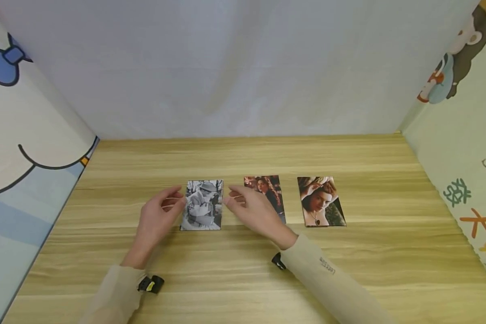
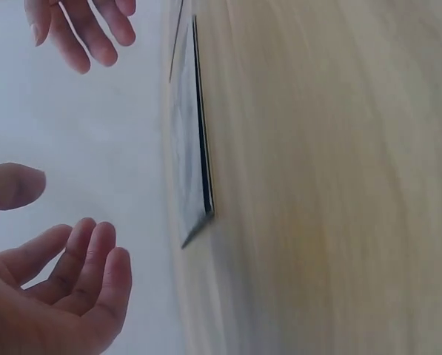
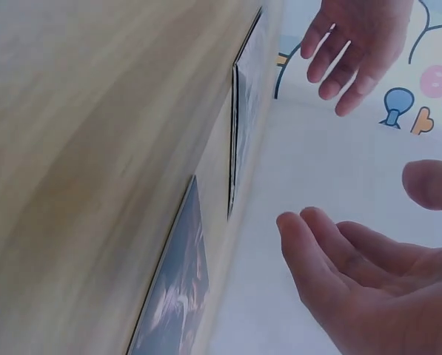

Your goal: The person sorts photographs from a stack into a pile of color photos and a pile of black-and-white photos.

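A black-and-white photo card (image 1: 202,207) showing a figure in a hat lies flat on the wooden table. My left hand (image 1: 158,218) hovers by its left edge, fingers loosely bent and apart from the thumb. On the card's other side is my right hand (image 1: 257,211), also relaxed, partly covering a dark reddish photo card (image 1: 274,189). Both wrist views show the hands raised off the table with nothing in their fingers. The edge of the black-and-white card (image 3: 243,111) looks layered in the right wrist view.
A third photo card (image 1: 321,202), a close portrait with a necklace, lies at the right of the row. Behind the wooden table (image 1: 243,279) rises a pale cloth wall (image 1: 243,67). Cartoon-printed panels (image 1: 32,112) flank the sides.
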The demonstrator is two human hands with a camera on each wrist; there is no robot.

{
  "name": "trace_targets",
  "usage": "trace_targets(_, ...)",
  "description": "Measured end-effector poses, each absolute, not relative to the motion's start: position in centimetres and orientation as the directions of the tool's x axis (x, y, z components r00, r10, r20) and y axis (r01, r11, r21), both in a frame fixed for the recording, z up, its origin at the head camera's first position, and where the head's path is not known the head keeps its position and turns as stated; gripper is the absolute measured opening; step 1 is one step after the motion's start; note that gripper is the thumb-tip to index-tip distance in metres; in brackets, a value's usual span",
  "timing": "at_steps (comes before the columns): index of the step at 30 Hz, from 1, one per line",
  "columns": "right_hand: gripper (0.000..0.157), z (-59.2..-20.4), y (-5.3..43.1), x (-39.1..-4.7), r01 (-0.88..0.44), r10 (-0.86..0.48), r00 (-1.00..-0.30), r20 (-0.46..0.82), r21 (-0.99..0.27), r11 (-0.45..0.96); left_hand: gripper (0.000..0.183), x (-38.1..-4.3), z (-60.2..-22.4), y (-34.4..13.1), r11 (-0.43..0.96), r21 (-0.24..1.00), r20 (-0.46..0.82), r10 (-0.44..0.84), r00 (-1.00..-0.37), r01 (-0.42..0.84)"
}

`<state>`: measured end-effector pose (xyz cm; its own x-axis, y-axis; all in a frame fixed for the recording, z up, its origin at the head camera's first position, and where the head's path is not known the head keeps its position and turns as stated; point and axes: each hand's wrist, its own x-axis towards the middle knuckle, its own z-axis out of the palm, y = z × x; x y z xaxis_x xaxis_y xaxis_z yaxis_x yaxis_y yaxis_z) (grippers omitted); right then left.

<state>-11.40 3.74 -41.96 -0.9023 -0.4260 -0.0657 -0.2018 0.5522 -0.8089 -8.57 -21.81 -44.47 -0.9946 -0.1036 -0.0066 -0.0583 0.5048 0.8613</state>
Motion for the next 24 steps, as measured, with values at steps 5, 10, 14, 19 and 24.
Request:
trace_targets(5,0.054,-41.6,5.0,-10.5,-0.255,-0.404,-0.915,0.008,-0.787,0.562,0.045,-8.2,-44.0,-20.4,0.446,0.895,0.078,-0.129,-0.989,0.013)
trace_targets(10,0.055,-41.5,6.0,-9.9,-0.294,-0.398,-0.916,0.056,-0.769,0.568,0.046,-7.7,-43.7,-19.1,0.469,0.877,0.174,-0.113,-0.978,0.102)
trace_targets(14,0.057,-41.5,6.9,-9.4,-0.33,-0.403,-0.91,0.096,-0.756,0.566,0.045,-7.5,-43.8,-18.2,0.492,0.844,0.289,-0.085,-0.953,0.212)
trace_targets(19,0.058,-41.4,8.0,-8.7,-0.352,-0.397,-0.911,0.113,-0.718,0.601,0.044,-7.2,-43.9,-17.5,0.509,0.809,0.371,-0.054,-0.927,0.294)
trace_targets(24,0.058,-41.5,9.3,-8.2,-0.352,-0.39,-0.915,0.104,-0.679,0.644,0.049,-7.0,-43.9,-16.9,0.538,0.788,0.361,-0.007,-0.933,0.3)
